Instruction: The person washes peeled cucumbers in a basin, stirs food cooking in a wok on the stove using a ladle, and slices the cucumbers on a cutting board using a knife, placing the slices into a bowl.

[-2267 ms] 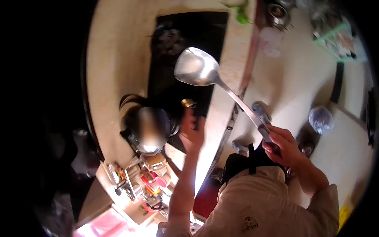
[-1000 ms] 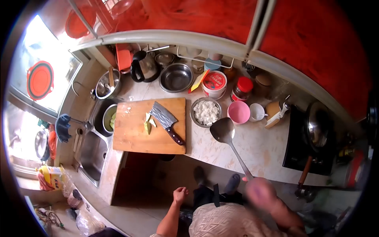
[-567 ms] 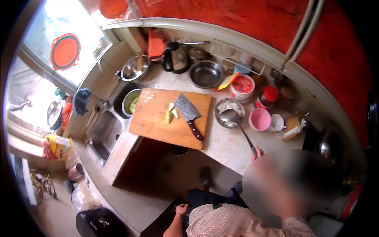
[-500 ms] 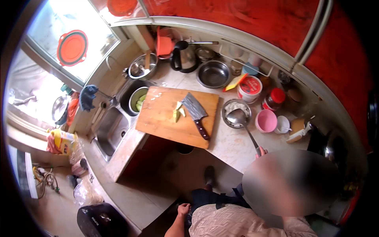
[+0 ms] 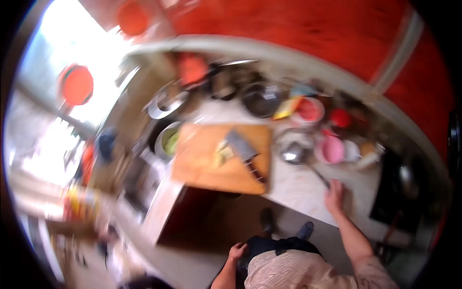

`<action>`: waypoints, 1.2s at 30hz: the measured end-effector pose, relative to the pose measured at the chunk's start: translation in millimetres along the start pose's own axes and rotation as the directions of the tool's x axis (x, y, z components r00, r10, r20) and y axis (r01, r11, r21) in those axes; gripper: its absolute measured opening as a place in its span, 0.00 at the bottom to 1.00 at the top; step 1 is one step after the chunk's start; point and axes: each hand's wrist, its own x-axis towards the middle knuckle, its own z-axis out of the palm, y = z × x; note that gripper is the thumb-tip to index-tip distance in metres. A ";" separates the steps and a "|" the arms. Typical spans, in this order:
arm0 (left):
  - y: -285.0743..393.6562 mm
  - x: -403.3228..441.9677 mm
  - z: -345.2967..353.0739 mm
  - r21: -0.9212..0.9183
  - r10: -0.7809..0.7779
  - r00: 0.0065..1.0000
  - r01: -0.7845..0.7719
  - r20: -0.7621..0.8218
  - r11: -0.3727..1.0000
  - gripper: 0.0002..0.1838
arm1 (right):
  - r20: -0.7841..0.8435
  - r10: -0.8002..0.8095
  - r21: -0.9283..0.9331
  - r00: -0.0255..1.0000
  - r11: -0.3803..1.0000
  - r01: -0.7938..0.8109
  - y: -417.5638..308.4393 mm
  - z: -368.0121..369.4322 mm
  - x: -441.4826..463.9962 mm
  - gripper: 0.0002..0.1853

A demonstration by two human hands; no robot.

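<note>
Head view: right hand [image 5: 334, 197] grasping spatula [image 5: 294, 153] by handle, spatula extending forward-left from hand.

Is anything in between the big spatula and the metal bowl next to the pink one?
No, nothing I can see. The right grip holds the spatula, and its head overlaps the near side of the metal bowl; whether they touch is too blurry to tell. The pink bowl is off to the right.
</note>
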 end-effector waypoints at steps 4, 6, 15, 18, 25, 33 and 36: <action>0.3 48.0 -13.6 0.062 0.426 0.811 -0.488 0.401 0.871 0.33 | -0.078 0.086 0.167 0.993 0.983 -0.072 -32.7 -34.1 -87.9 0.30; 41.4 34.2 -4.6 0.047 0.553 0.625 -0.685 0.551 0.727 0.28 | 0.148 0.248 0.186 0.957 0.944 -0.273 -28.6 -75.4 -144.3 0.32; 268.0 -30.1 250.0 0.236 0.259 0.424 -0.810 0.868 0.537 0.25 | -0.003 0.985 0.194 0.172 0.169 -0.966 88.7 -36.0 -478.2 0.27; 287.2 -67.5 325.5 0.228 0.240 0.377 -0.848 0.895 0.479 0.24 | 0.184 0.977 0.506 -0.103 -0.184 -0.843 131.4 -63.3 -519.8 0.24; 253.5 -148.9 502.6 0.326 0.219 0.437 -0.853 0.872 0.407 0.22 | -0.451 0.890 0.422 0.062 0.275 -0.864 452.1 -183.3 -543.2 0.16; 208.7 -211.0 557.9 0.565 0.194 0.663 -0.729 0.723 0.387 0.20 | -0.617 0.787 0.252 0.019 0.220 -0.942 694.9 -347.4 -461.2 0.27; 200.5 -221.0 557.7 0.613 0.203 0.716 -0.684 0.668 0.396 0.19 | -0.447 0.883 0.228 0.146 0.270 -0.935 727.1 -359.1 -457.6 0.28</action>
